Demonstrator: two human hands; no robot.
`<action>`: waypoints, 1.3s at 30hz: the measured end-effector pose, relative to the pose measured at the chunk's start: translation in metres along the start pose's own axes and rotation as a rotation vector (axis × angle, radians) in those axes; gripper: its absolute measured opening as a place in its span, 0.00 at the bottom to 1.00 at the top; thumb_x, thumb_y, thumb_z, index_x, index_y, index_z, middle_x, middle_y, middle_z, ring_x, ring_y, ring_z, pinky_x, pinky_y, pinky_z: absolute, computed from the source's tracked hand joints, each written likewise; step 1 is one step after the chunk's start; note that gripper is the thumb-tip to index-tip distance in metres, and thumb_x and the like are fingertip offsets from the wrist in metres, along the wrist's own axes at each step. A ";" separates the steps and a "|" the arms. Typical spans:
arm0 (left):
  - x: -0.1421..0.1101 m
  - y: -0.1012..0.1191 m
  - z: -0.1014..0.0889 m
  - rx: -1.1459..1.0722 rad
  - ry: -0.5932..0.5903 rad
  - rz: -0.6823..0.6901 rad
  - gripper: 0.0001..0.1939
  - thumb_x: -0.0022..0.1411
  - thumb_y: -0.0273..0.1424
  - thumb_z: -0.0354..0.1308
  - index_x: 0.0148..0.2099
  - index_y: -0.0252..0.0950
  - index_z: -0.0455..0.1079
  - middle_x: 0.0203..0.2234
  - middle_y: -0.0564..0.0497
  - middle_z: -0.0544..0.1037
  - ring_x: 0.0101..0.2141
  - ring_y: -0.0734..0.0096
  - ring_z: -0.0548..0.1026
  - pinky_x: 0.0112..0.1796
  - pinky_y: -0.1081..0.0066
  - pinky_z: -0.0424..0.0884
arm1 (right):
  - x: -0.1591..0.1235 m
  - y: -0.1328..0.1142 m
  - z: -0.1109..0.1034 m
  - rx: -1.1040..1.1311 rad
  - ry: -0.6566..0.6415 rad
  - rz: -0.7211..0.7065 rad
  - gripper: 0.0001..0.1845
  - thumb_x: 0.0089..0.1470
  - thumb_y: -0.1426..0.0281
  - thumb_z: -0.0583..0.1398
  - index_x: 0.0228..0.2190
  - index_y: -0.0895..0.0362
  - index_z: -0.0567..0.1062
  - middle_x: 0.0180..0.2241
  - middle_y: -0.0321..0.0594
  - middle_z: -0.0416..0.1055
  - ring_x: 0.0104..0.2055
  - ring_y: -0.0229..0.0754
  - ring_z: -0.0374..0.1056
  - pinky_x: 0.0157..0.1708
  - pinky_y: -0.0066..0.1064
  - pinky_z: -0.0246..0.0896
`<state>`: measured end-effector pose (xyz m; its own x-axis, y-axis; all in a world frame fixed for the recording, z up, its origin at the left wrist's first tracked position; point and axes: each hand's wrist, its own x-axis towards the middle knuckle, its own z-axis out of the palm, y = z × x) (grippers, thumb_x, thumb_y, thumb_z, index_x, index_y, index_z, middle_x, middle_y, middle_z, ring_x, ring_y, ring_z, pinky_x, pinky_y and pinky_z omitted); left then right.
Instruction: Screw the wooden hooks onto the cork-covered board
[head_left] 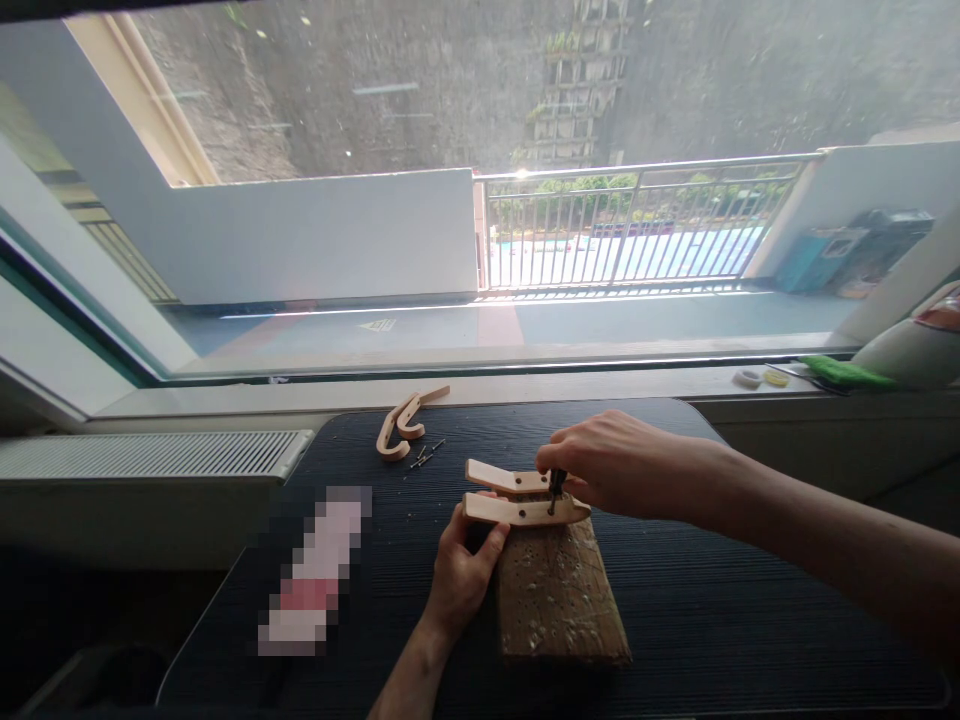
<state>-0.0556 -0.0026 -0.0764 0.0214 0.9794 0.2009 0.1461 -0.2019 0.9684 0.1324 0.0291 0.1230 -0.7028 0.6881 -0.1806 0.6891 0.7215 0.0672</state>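
My left hand [466, 570] grips the near bent wooden strip [495, 510] at its left part, thumb on the near side and fingers behind it. That strip lies across the far end of a rough, pitted wooden block [559, 600]. A second bent strip [491, 474] lies just behind, roughly parallel. Dark round spots, holes or screw heads, mark both strips. My right hand [622, 465] is closed around a short dark screwdriver [556, 480]. The screwdriver stands nearly upright, its tip at the right-hand spot on the near strip. My fingers hide part of its handle and the far strip's right end.
Two hook-shaped wooden pieces [394, 430] and several loose screws [424, 456] lie at the back left of the black table [375, 560]. A blurred-out item [319, 570] rests at left. Tape rolls [747, 378] and a green cloth-like item [844, 373] sit on the windowsill.
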 end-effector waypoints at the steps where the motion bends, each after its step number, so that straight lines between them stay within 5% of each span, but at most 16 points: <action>1: 0.000 0.000 0.000 0.003 -0.001 -0.005 0.16 0.56 0.34 0.59 0.47 0.36 0.68 0.43 0.47 0.76 0.47 0.61 0.72 0.50 0.63 0.64 | 0.000 0.000 0.000 0.005 -0.001 -0.011 0.07 0.50 0.75 0.54 0.29 0.55 0.72 0.29 0.38 0.73 0.29 0.39 0.68 0.22 0.28 0.42; 15: 0.000 -0.002 0.001 0.002 -0.002 -0.015 0.17 0.56 0.34 0.59 0.47 0.37 0.68 0.43 0.47 0.76 0.47 0.62 0.72 0.50 0.64 0.64 | 0.000 0.000 0.011 -0.038 -0.008 0.087 0.09 0.55 0.70 0.52 0.32 0.58 0.71 0.26 0.40 0.73 0.26 0.41 0.68 0.21 0.30 0.40; 31: 0.001 -0.004 0.001 -0.011 0.018 -0.012 0.17 0.54 0.35 0.60 0.46 0.37 0.69 0.43 0.47 0.77 0.46 0.61 0.73 0.50 0.63 0.64 | 0.001 0.003 0.017 -0.002 0.025 0.019 0.07 0.52 0.73 0.53 0.29 0.57 0.71 0.25 0.39 0.73 0.26 0.39 0.67 0.21 0.29 0.41; 39: 0.001 -0.003 0.001 -0.013 0.017 -0.023 0.17 0.54 0.35 0.60 0.47 0.36 0.69 0.43 0.46 0.76 0.47 0.60 0.72 0.51 0.62 0.63 | -0.003 0.000 0.005 0.018 -0.018 0.074 0.09 0.50 0.71 0.55 0.36 0.56 0.71 0.27 0.40 0.73 0.28 0.42 0.69 0.22 0.29 0.42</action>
<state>-0.0553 -0.0012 -0.0794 0.0010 0.9836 0.1805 0.1336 -0.1790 0.9747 0.1347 0.0266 0.1187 -0.6466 0.7378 -0.1936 0.7422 0.6671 0.0634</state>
